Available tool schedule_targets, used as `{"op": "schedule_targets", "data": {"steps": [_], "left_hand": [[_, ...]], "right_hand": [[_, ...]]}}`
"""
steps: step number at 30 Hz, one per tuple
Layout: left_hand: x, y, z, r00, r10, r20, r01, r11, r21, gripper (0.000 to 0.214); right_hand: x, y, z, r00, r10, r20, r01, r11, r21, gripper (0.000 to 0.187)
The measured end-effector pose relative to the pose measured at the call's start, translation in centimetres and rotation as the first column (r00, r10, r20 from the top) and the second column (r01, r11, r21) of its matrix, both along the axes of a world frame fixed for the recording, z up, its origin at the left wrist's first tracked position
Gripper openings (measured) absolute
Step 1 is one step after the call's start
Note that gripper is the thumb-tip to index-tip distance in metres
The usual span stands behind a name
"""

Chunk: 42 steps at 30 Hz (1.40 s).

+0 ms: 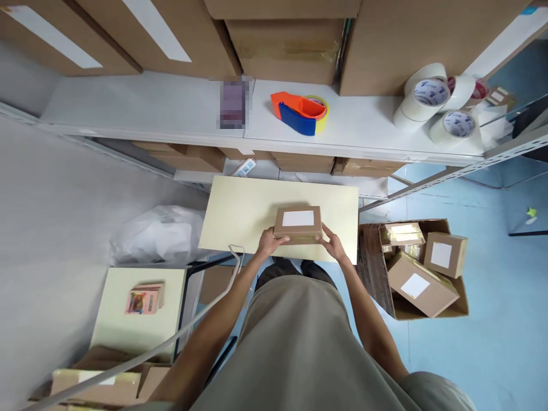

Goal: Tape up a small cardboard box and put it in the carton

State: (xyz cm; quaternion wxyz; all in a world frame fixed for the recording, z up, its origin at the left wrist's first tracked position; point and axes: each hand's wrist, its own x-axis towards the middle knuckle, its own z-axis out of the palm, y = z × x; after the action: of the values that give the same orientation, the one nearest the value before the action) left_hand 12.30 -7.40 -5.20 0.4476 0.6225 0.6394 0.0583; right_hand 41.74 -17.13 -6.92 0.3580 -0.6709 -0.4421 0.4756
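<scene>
A small brown cardboard box [297,233] with a blank-looking white label [298,218] on top is held between my two hands, over the pale yellow table [240,211]. My left hand [270,242] grips the box's near left corner, thumb along the front side. At the near right corner, my right hand [331,242] holds it with the thumb on the front and fingers along the right side. Whether the box rests on the tabletop or hangs slightly above it, I cannot tell.
On the shelf [171,108] ahead lie an orange and blue tape dispenser [299,117] and several tape rolls [458,124]. A large carton [372,268] of packed boxes stands on the floor at right. At left are a plastic bag [158,234] and a side table [115,291] with pink booklets [145,298].
</scene>
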Motion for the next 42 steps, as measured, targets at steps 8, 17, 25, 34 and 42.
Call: {"op": "schedule_targets", "data": {"steps": [8,17,25,34,42], "left_hand": [[4.6,-5.4,-1.7,0.99,0.103,-0.1,-0.095,0.992,0.077,0.054],[4.6,-11.0,0.0,0.98,0.193,0.039,-0.195,0.979,0.06,0.021],[4.1,-20.9,-0.2,0.981,0.111,0.161,-0.124,0.99,0.072,0.009],[10.0,-32.6,0.6,0.975,-0.169,0.145,0.187,0.975,-0.118,0.015],[16.1,-33.5,3.0,0.906,-0.423,0.019,0.423,0.905,-0.036,0.03]], "right_hand": [[1.4,-5.7,-4.5,0.987,-0.138,-0.085,0.131,0.988,-0.087,0.086],[1.7,-10.3,-2.6,0.976,-0.213,0.054,0.214,0.977,-0.021,0.049],[3.4,-20.6,1.1,0.937,-0.213,0.276,0.192,0.976,0.1,0.039],[7.4,-36.0,4.9,0.856,-0.322,0.405,0.337,0.941,0.036,0.055],[13.1,-39.9,4.8,0.812,-0.426,0.398,0.447,0.893,0.042,0.065]]}}
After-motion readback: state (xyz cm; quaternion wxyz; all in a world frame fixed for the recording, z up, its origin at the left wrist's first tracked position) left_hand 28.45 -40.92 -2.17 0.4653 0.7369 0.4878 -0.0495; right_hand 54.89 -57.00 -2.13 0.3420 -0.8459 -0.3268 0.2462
